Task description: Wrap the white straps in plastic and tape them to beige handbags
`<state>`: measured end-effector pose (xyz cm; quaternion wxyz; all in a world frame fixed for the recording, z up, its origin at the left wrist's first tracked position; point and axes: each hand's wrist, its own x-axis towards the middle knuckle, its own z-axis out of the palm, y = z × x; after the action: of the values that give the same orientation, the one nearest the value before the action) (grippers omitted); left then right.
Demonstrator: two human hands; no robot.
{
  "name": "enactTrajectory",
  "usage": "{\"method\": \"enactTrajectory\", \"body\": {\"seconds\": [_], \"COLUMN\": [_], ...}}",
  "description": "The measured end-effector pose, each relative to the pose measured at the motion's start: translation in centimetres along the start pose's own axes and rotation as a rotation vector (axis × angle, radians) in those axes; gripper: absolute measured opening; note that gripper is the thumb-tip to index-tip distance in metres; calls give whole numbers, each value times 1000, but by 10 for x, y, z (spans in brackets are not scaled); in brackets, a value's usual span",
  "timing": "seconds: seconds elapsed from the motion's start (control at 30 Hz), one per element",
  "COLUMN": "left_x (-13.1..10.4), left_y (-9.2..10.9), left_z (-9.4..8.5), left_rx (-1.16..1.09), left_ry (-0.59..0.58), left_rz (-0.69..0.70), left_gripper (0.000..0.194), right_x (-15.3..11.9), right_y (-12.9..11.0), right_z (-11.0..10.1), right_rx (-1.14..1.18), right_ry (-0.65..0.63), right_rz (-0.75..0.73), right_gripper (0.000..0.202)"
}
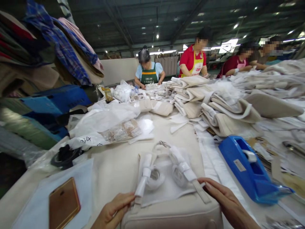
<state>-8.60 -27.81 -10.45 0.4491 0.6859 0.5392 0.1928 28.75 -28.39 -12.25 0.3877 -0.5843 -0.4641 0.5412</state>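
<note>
Right now my left hand (114, 211) and right hand (225, 198) lie spread, flanking the beige handbag (171, 214); soft, light, best gripped by its wrapped handles (166, 168).

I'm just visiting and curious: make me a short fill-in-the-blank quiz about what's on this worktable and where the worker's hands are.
1. Both hands, left hand and right hand, rest on a beige ____ with wrapped handles.
2. The tape dispenser by the right hand is ____ in colour.
3. The phone lies to the ____ of the left hand.
4. The co-worker in the red shirt wears a ____ apron.

Missing words: bag; blue; left; yellow
</note>
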Motion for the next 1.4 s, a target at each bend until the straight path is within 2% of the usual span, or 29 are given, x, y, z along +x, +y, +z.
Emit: {"method": "enactTrajectory", "body": {"seconds": [0.07,0.23,0.37,0.5,0.6,0.7,0.83,0.97,1.03,1.17,1.23,1.3,1.4], "left_x": [4,25,31,28,24,20,19,23,24,25,24,21,14], "left_y": [4,32,40,30,17,8,6,8,12,16,15,12,6], "left_z": [4,-6,-8,7,21,27,28,31,31,26,25,26,34], "left_rx": [-8,-4,-104,-191,-187,-73,95,145,119,-40,-95,-110,-182], "left_ry": [-34,-307,-348,-375,-300,-196,-148,-41,-52,-179,-190,-151,-23], "left_rz": [7,145,204,173,238,308,459,575,553,390,363,361,304], "left_gripper": [38,29,27,31,32,30,31,37,40,36,32,30,25], "right_x": [0,3,5,8,10,11,11,13,14,14,14,13,12], "right_y": [4,3,-8,-17,-16,-11,-9,-9,-7,-1,1,1,0], "right_z": [2,-3,-6,-10,-13,-15,-16,-16,-17,-20,-21,-20,-18], "right_rx": [98,106,1,-93,-117,-113,-119,-122,-107,-64,-58,-55,-38], "right_ry": [-28,-122,-184,-224,-224,-222,-233,-242,-249,-253,-254,-259,-265], "right_rz": [48,52,-6,-34,-25,11,10,-15,-32,-39,-32,-14,-14], "right_gripper": [45,33,31,31,32,33,35,34,31,26,26,26,26]}}
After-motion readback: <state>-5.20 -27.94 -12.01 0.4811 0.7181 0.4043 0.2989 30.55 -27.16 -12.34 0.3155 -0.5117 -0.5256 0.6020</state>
